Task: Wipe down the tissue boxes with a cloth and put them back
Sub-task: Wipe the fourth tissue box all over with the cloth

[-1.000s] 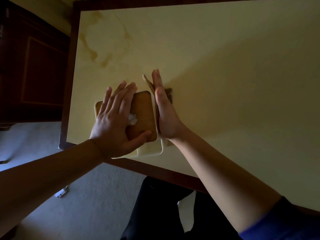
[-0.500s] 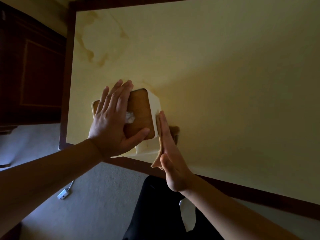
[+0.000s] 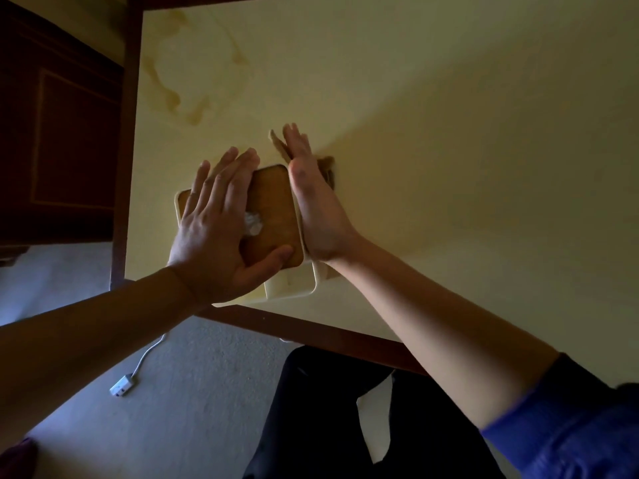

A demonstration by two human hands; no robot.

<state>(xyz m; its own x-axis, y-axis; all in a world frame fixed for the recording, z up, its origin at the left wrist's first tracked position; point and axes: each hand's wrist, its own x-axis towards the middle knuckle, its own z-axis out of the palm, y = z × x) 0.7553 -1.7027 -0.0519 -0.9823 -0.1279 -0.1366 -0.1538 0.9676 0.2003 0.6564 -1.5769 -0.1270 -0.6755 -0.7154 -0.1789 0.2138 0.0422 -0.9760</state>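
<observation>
- Fingers (image 3: 224, 174) of the left hand (image 3: 218, 233) lie straight and slightly apart, flat on the brown lid of the tissue box (image 3: 276, 209), with the thumb spread along the lid's near edge; this reads as a steadying press, so the box does not slide while its side is rubbed.
- Straight and held together, the fingers of the right hand (image 3: 318, 209) stand on edge, palm turned toward the box's right wall, and press the cloth (image 3: 278, 143) flat against that wall rather than pinching it.
- Only a tan strip of the cloth shows past the fingertips, with a darker bit behind the hand; the rest is hidden between palm and box.
- A tuft of white tissue (image 3: 254, 224) pokes from the lid's slot, just beside the left hand.
- The box sits near the front left corner of the pale yellow surface (image 3: 449, 133), close to its dark wooden rim, within easy reach of both arms.
- A brownish stain (image 3: 173, 81) marks the surface farther back, well apart from the box.
- On the carpet below lies a white cable with a plug (image 3: 121, 388).
- Judging by the hold, the side wall is being wiped now; putting the box back is not yet done.
</observation>
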